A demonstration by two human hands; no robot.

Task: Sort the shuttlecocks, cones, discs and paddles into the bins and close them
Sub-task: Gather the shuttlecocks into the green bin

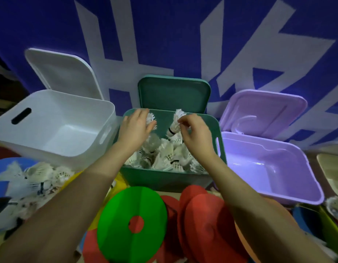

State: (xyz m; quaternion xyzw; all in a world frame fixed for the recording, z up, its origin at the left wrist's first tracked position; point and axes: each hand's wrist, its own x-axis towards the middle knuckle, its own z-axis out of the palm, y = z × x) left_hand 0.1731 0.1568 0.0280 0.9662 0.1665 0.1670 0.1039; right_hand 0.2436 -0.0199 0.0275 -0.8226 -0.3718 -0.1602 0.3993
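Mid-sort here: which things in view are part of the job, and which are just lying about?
Job: green bin with shuttlecocks; white bin; purple bin; loose shuttlecocks; green disc; red discs; left hand; right hand.
Lying about: blue banner.

A single head-worn wide-angle view looks forward and steeply down from close above; the green bin (170, 179) sits centre, forearms reach in from the bottom edge; edges bend.
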